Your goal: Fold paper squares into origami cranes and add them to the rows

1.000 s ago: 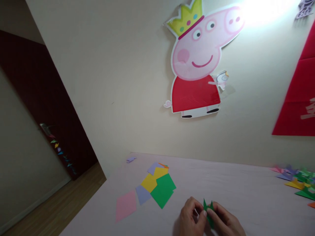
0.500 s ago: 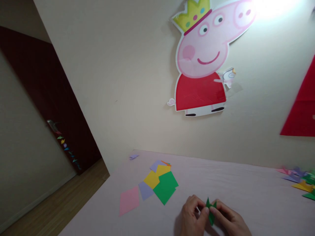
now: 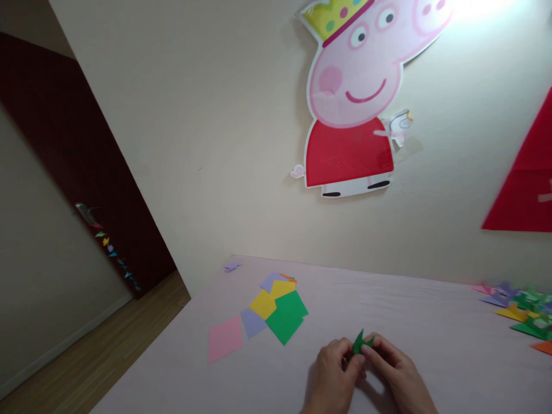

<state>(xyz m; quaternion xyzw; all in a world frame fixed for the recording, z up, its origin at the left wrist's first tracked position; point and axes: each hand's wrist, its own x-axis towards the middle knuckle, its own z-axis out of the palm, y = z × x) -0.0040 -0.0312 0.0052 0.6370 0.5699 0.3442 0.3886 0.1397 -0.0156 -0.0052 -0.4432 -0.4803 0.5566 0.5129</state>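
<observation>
Between my two hands, low and right of centre, is a small folded green paper piece (image 3: 359, 341) with pointed tips sticking up. My left hand (image 3: 335, 368) pinches it from the left with thumb and fingers. From the right, my right hand (image 3: 394, 363) grips its other side, thumb pressed close to the left thumb. The lower part of the folded paper is hidden behind the fingers. Flat green paper squares (image 3: 286, 317) lie on the pale pink surface to the left of my hands.
Beside the green squares lie yellow (image 3: 262, 305), purple (image 3: 253, 323) and pink (image 3: 225, 339) paper sheets. Folded paper pieces (image 3: 524, 310) in several colours gather at the right edge. A small purple folded piece (image 3: 233, 267) sits at the far left corner. A wall with a pig cutout (image 3: 351, 149) stands behind.
The folded green paper has tilted and turned between my fingers, and less of its lower part shows. The whole view has shifted slightly, with the scene higher in the frame.
</observation>
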